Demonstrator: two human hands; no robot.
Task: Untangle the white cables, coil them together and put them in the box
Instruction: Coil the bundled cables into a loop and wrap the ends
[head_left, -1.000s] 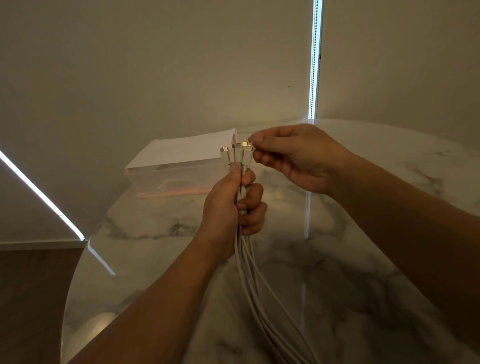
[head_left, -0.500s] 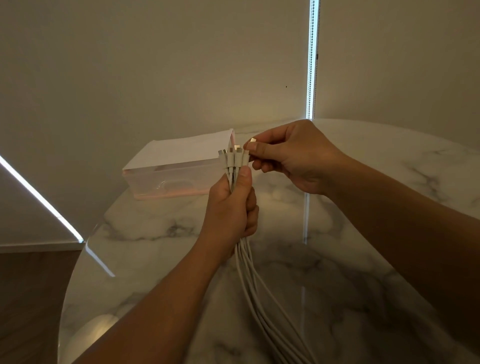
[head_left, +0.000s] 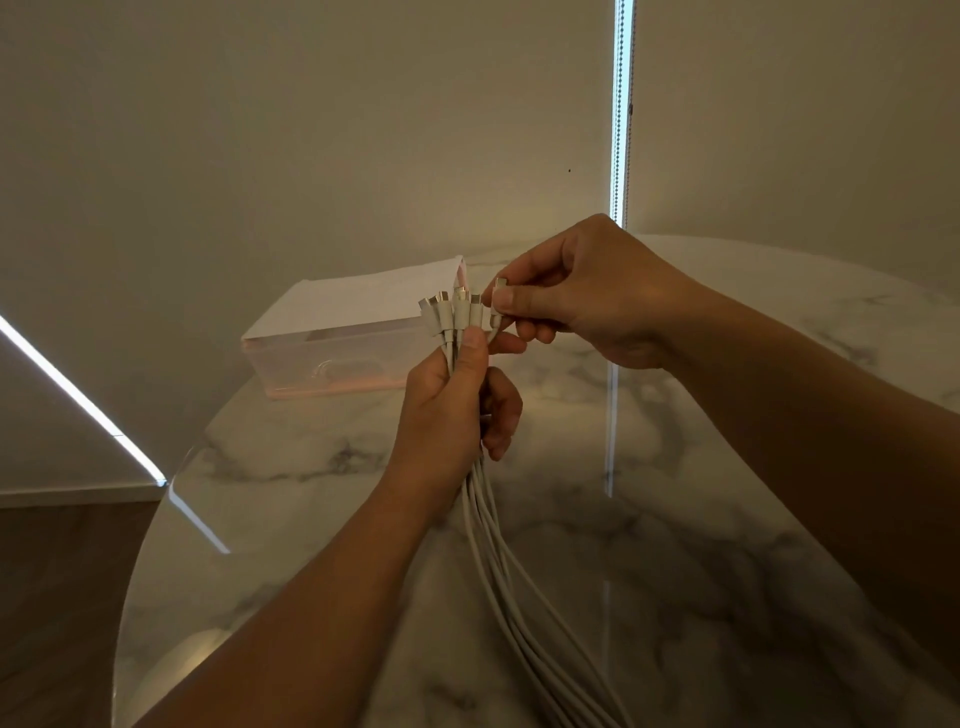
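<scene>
far left: wooden floor (head_left: 52, 597) and a bright diagonal strip of light (head_left: 78, 395) on the wall.

round marble worktop (head_left: 322, 509), glossy, with grey veining.

box (head_left: 337, 358): translucent, pinkish, standing at the far left edge of the worktop. a flat white cover lies over its top; cannot tell whether it is a lid or a sheet. the box is behind the hands and apart from them.

left hand (head_left: 452, 405): raised above the worktop, right of the box. its fingers are curled round the bundle of white cables (head_left: 493, 561), and the thumb lies up along the bundle, pressing just below the plugs.

white cables: gathered side by side in the left hand's grip. below the hand they hang down in a loose, slightly spreading sheaf and leave the view at the bottom edge. cannot tell whether they touch the worktop.

plugs (head_left: 449, 312): a row of white plug ends with metal tips stands upright above the left thumb, fanned slightly.

right hand (head_left: 587, 296): level with the plugs, just beside them. thumb and forefinger pinch one plug (head_left: 500, 285) at the right end of the row; its metal tip shows above the thumb. the remaining fingers are curled underneath, near the left thumb.

behind the right hand: a bright vertical gap in the wall covering, with a bead chain (head_left: 618, 130) hanging in it; its reflection runs down the worktop.
</scene>
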